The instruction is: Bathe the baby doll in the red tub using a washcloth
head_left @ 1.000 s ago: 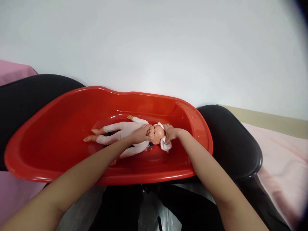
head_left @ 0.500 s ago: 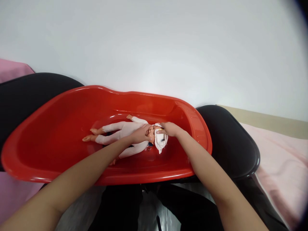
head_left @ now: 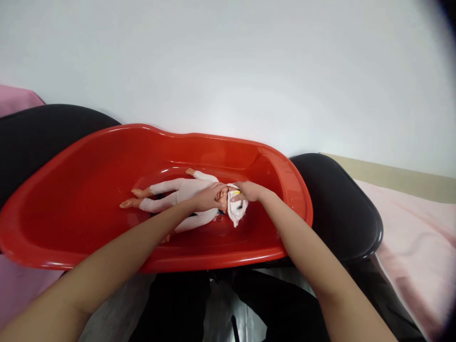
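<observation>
A baby doll [head_left: 190, 189] in a pale long-sleeved, long-legged suit lies on its back inside a red baby bathtub [head_left: 85, 190], feet to the left and head to the right. My left hand [head_left: 208, 198] grips the doll by the chin and neck, covering part of its upper chest. White cloth [head_left: 235, 209] with small yellow and dark marks lies over the doll's forehead and the top of its head. My right hand [head_left: 248, 191] has that cloth between thumb and fingers; some of the fingers are hidden behind the hand.
Black chairs [head_left: 335, 204] flank the tub on the right and left, close against its rim. Pink fabric [head_left: 420, 242] covers a surface at the right, and more shows at the left. Behind the tub rises a white wall [head_left: 228, 66]. My dark-clothed legs are below the near rim.
The whole view has shifted slightly. My right hand has moved only a little at the cloth, showing more of its yellow mark; the left hand keeps its hold on the doll.
</observation>
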`<state>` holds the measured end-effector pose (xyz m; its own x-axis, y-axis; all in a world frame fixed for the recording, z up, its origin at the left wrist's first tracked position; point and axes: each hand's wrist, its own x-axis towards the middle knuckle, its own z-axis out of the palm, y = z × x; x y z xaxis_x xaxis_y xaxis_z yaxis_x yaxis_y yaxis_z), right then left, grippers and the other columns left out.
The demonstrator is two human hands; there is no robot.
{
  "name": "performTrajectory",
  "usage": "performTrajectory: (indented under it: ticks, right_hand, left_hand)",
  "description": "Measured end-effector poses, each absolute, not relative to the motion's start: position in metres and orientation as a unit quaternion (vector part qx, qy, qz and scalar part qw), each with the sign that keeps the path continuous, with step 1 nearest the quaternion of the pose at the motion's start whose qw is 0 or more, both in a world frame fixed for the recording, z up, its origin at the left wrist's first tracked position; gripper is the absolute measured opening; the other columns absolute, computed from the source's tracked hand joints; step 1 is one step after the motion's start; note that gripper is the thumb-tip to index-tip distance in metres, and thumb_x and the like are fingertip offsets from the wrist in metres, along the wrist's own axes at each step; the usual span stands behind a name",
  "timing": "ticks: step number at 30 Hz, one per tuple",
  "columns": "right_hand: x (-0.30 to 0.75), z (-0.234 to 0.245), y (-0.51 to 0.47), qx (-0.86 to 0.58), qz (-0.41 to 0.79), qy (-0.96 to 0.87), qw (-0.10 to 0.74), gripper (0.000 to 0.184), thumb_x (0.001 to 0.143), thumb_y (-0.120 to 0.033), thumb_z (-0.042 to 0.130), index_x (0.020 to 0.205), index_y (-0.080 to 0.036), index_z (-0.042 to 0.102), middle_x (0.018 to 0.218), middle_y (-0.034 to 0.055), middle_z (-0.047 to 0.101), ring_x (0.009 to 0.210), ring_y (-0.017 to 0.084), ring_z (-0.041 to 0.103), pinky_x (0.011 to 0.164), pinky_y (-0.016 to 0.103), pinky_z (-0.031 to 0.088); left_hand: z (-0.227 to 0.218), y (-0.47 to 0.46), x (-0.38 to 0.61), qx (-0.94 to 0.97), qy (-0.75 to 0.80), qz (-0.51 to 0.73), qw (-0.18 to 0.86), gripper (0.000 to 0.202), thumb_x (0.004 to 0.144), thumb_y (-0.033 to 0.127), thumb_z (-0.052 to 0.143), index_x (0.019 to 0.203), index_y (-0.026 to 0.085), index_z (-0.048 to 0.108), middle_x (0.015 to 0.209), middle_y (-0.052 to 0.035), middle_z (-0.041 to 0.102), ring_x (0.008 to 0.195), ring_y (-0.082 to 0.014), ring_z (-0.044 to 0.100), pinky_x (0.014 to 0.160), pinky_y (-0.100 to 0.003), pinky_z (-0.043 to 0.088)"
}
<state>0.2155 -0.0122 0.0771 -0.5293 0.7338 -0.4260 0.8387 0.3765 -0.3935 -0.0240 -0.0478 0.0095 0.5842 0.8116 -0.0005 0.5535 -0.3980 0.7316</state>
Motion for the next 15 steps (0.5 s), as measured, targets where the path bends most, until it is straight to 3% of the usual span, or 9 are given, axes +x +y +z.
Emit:
performTrajectory:
  ticks: [2,5,7,10,12,15]
  right_hand:
    - [0.216,0.08,-0.013,0.475,-0.292,0.827,0.076,0.042,0.106,-0.048,0.069,0.135,-0.018,0.07,0.135,0.0149,0.078,0.117,0.031,0.076,0.094,0.032,0.056]
    - [0.216,0.08,-0.015,0.486,-0.313,0.813,0.072,0.047,0.109,-0.049,0.064,0.143,-0.016,0.064,0.142,0.017,0.074,0.123,0.031,0.074,0.099,0.034,0.056]
    - [0.217,0.077,-0.016,0.506,-0.326,0.791,0.107,0.071,0.095,-0.05,0.082,0.152,-0.016,0.056,0.151,0.0182,0.068,0.131,0.033,0.071,0.103,0.036,0.058]
    - [0.218,0.071,-0.015,0.525,-0.325,0.772,0.148,0.111,0.068,-0.037,0.103,0.16,-0.02,0.044,0.16,0.0185,0.06,0.137,0.035,0.068,0.104,0.038,0.06]
    - [0.22,0.068,-0.011,0.521,-0.327,0.775,0.143,0.112,0.064,-0.029,0.103,0.159,-0.022,0.045,0.156,0.0171,0.065,0.134,0.035,0.071,0.102,0.038,0.062]
    - [0.225,0.066,-0.007,0.531,-0.36,0.754,0.141,0.108,0.063,-0.019,0.099,0.158,-0.022,0.049,0.135,0.0155,0.078,0.111,0.035,0.081,0.088,0.039,0.066]
  left_hand:
    - [0.009,-0.047,-0.024,0.819,0.42,0.178,0.349,0.067,0.08,0.034,0.076,0.143,0.019,0.064,0.153,-0.0126,0.064,0.145,-0.0369,0.052,0.118,-0.036,0.045]
    - [0.011,-0.048,-0.024,0.817,0.423,0.179,0.349,0.071,0.08,0.032,0.075,0.148,0.02,0.061,0.154,-0.0111,0.064,0.146,-0.0371,0.052,0.119,-0.035,0.045]
    - [0.012,-0.048,-0.025,0.817,0.422,0.178,0.35,0.07,0.081,0.033,0.075,0.149,0.02,0.061,0.155,-0.0105,0.064,0.144,-0.0368,0.054,0.117,-0.034,0.046]
    - [0.014,-0.05,-0.025,0.816,0.427,0.17,0.35,0.062,0.085,0.036,0.071,0.145,0.021,0.063,0.153,-0.0106,0.065,0.141,-0.0359,0.056,0.115,-0.033,0.047]
    - [0.016,-0.051,-0.025,0.814,0.43,0.168,0.354,0.06,0.087,0.036,0.068,0.145,0.021,0.063,0.152,-0.012,0.065,0.14,-0.0355,0.056,0.115,-0.035,0.046]
    - [0.021,-0.052,-0.022,0.812,0.434,0.159,0.355,0.061,0.087,0.038,0.07,0.145,0.023,0.062,0.15,-0.0129,0.067,0.137,-0.0353,0.057,0.113,-0.036,0.046]
